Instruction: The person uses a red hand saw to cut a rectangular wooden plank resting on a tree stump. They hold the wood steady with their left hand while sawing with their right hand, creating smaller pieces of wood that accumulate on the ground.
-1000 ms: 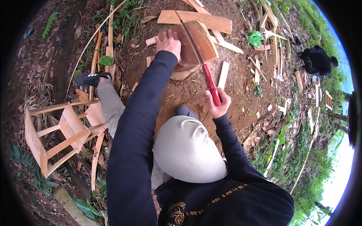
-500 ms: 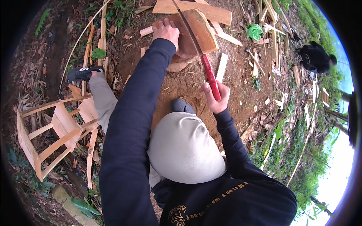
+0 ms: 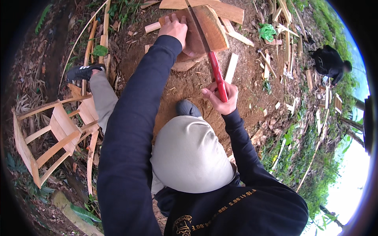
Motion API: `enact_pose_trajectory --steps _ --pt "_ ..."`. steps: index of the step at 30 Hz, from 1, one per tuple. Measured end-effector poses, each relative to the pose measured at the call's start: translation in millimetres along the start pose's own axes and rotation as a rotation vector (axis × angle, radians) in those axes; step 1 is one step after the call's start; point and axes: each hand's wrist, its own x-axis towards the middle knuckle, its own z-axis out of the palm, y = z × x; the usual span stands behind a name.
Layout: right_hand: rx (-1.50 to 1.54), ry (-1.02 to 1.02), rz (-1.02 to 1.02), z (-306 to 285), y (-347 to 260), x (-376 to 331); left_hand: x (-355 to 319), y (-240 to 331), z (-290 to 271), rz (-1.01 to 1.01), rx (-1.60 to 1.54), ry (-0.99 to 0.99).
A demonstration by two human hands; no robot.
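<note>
While the person crouches over the bare brown dirt ground (image 3: 252, 78), the right hand (image 3: 221, 98) has its grip clamped around the red handle of a long-bladed hand saw (image 3: 210, 59), fingers wrapped under the handle and the thumb pointing out to the left. The saw runs up and away from that grip, its thin dark blade lying across the reddish-brown flat wooden slab (image 3: 206, 31), which sits ahead of the person, well beyond the right hand and directly under the left. The left hand (image 3: 175, 29) lies palm-down on the slab's near left part, fingers spread and reaching over its far edge, pressing on it rather than closed around it; the blade passes just to the right of this hand. The left arm in a dark blue sleeve (image 3: 134, 129) is stretched nearly straight forward, while the right arm is bent at the elbow and drawn closer to the body, the wrist cocked upward toward the saw. A pale wooden plank (image 3: 220, 10) lies just behind the slab, touching or overlapping its far end. Light wooden offcuts (image 3: 231, 67) are scattered nearby on the dirt. To the left stands a small unfinished pale wooden chair frame (image 3: 47, 137), tipped on its side, well apart from the hands.
</note>
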Motion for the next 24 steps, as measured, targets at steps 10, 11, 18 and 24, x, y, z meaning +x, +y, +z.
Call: enact_pose_trajectory --steps 10,11,18,24 --pt "0.206 -0.068 0.049 -57 -30 16 -4 6 -11 -0.071 -0.028 -0.073" --pt "0.177 -0.105 0.029 -59 -32 17 -4 4 -8 -0.067 -0.002 -0.096" --pt "-0.084 0.091 0.079 -34 -30 12 -1 5 -10 -0.07 0.004 -0.161" --pt "-0.111 0.072 0.083 -21 -17 7 -4 1 -5 -0.031 -0.02 -0.053"
